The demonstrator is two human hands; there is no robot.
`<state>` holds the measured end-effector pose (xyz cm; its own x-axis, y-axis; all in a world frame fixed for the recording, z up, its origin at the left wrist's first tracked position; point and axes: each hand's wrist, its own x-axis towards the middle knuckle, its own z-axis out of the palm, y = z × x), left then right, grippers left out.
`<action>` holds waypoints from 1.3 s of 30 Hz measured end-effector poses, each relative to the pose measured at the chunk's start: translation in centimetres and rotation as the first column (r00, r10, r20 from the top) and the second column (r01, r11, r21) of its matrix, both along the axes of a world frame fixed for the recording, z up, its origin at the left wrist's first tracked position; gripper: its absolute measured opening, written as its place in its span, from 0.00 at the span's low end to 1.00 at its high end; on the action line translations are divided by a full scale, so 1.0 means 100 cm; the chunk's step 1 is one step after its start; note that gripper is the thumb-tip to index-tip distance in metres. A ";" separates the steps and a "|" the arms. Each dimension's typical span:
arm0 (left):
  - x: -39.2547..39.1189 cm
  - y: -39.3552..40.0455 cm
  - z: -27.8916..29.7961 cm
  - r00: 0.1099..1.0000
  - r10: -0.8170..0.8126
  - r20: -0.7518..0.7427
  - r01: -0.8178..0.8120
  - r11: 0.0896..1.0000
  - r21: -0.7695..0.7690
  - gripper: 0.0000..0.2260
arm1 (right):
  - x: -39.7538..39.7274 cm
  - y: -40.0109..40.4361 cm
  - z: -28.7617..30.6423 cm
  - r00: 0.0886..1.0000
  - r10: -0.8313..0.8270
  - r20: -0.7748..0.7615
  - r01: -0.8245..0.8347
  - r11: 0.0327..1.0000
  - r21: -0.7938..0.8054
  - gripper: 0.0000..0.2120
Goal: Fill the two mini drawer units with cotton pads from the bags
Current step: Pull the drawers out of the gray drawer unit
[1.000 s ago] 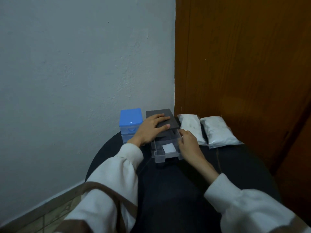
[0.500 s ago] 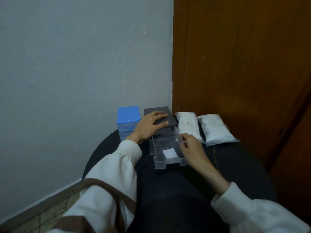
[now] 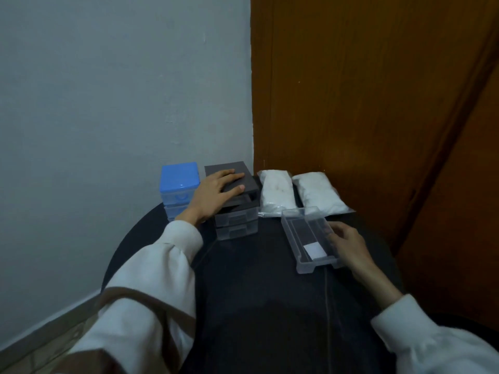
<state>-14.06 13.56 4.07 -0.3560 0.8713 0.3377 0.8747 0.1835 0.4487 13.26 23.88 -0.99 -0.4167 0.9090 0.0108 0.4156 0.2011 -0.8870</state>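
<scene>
A dark grey mini drawer unit (image 3: 237,209) stands at the back of the round black table, its top slot empty. My left hand (image 3: 216,195) lies flat on its lid. A clear drawer (image 3: 307,241) with a white label inside is out of the unit and sits to the right on the table; my right hand (image 3: 345,241) grips its right wall. A blue mini drawer unit (image 3: 179,184) stands left of the grey one. Two bags of white cotton pads (image 3: 276,194) (image 3: 317,194) lie side by side behind the drawer.
The black table (image 3: 256,292) is pushed into a corner, with a pale wall to the left and a brown wooden door (image 3: 364,90) behind the bags. Tiled floor shows at the lower left.
My right hand pulled the clear drawer fully out of the grey unit and carried it to the right, down onto the table. My left hand stayed on the lid.
</scene>
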 end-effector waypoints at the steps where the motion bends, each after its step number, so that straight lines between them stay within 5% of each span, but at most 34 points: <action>1: 0.000 0.000 0.000 1.000 0.001 -0.008 0.000 1.000 0.007 0.20 | 0.004 0.005 -0.003 1.000 -0.026 0.015 0.026 1.000 -0.002 0.14; 7: -0.002 0.001 -0.002 1.000 -0.002 0.004 0.002 1.000 0.007 0.27 | 0.013 0.016 -0.013 0.988 -0.113 0.106 0.112 0.994 0.010 0.14; 10: 0.000 0.000 -0.001 1.000 0.009 0.005 -0.009 1.000 0.005 0.29 | 0.006 0.014 -0.010 0.960 -0.181 0.211 0.130 0.963 0.237 0.19; 13: 0.001 0.000 0.000 1.000 0.017 -0.011 -0.017 1.000 -0.011 0.27 | -0.014 0.003 0.004 0.986 -0.107 0.131 0.057 0.939 0.339 0.20; 21: 0.001 -0.001 -0.001 1.000 0.020 -0.014 -0.020 1.000 -0.004 0.20 | -0.098 -0.043 0.015 0.952 0.272 -0.138 -0.271 0.962 0.032 0.23; 31: 0.003 0.000 0.000 1.000 0.027 -0.004 -0.027 1.000 0.003 0.20 | -0.117 -0.060 -0.002 0.942 0.212 -0.261 -0.226 0.974 -0.023 0.22; 39: 0.003 0.001 -0.001 0.999 0.035 -0.001 -0.035 0.999 0.000 0.21 | -0.113 -0.051 -0.001 0.942 0.112 -0.316 -0.139 0.988 -0.064 0.05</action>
